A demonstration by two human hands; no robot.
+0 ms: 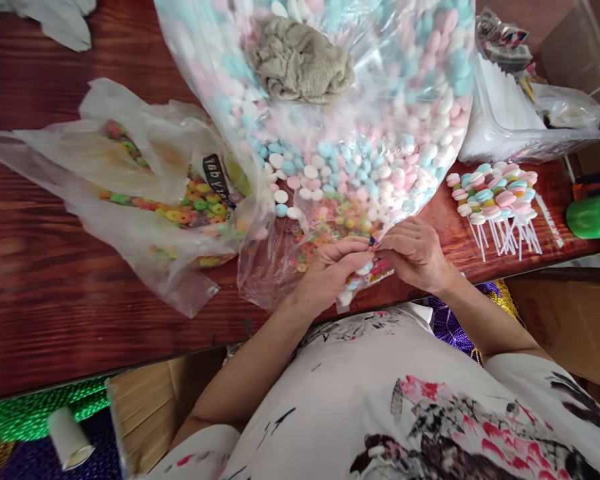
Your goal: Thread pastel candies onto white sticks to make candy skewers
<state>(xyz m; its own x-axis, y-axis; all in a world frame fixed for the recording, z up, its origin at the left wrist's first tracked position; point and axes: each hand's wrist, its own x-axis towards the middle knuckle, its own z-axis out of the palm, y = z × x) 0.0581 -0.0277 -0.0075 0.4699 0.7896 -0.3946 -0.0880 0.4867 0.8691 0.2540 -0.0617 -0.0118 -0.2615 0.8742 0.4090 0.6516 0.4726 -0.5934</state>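
Note:
My left hand [333, 270] and my right hand [416, 252] meet at the near edge of a dark wooden table [50, 267]. Their fingertips pinch together on a small candy piece [373, 241], dark blue and red, too small to make out. Pastel candies [365, 269] lie under my left fingers. Right behind the hands lies a big clear bag [360, 133] full of pink, blue and white round candies, with a grey-brown cloth [300, 60] on top. A smaller clear bag [145, 193] of colourful ring candies lies to the left.
A bundle of finished candy sticks [495, 197] on white stems lies right of my hands. Behind it stands a clear plastic tub [510, 127] with white items. A green tape roll [597, 215] sits far right. Cardboard boxes [570, 320] and green beads [35, 410] lie below the table edge.

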